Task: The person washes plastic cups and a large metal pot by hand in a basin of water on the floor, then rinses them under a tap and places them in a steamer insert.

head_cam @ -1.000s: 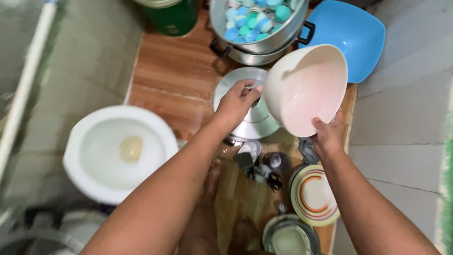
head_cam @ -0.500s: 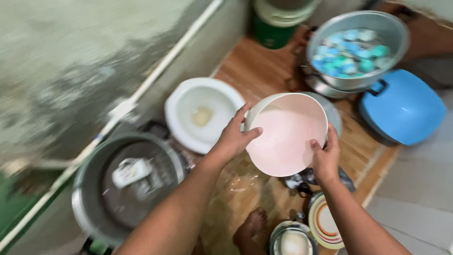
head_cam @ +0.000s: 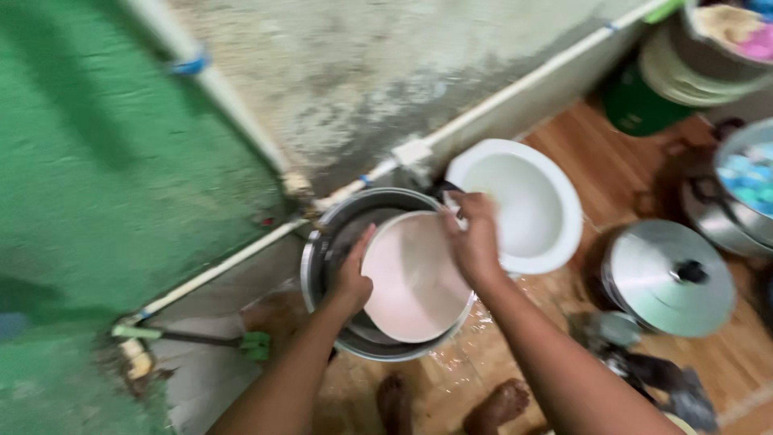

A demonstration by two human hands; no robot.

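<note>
I hold a large pale pink bowl (head_cam: 411, 278) with both hands, tilted inside the mouth of a big steel pot (head_cam: 318, 270) on the floor. My left hand (head_cam: 352, 278) grips the bowl's left rim. My right hand (head_cam: 473, 238) grips its upper right rim. The bowl's inside faces up and looks wet. The pot's contents are hidden behind the bowl.
A white squat basin (head_cam: 523, 201) sits right of the pot. A steel lid with black knob (head_cam: 668, 278), another pot with blue and teal items (head_cam: 749, 189) and a green container (head_cam: 636, 101) stand at right. White pipes (head_cam: 241, 258) run along the wall. My bare feet (head_cam: 499, 407) rest on the wet wooden floor.
I turned left and carried the pink bowl from over the wooden floor into the steel pot. Both hands kept their grip on it.
</note>
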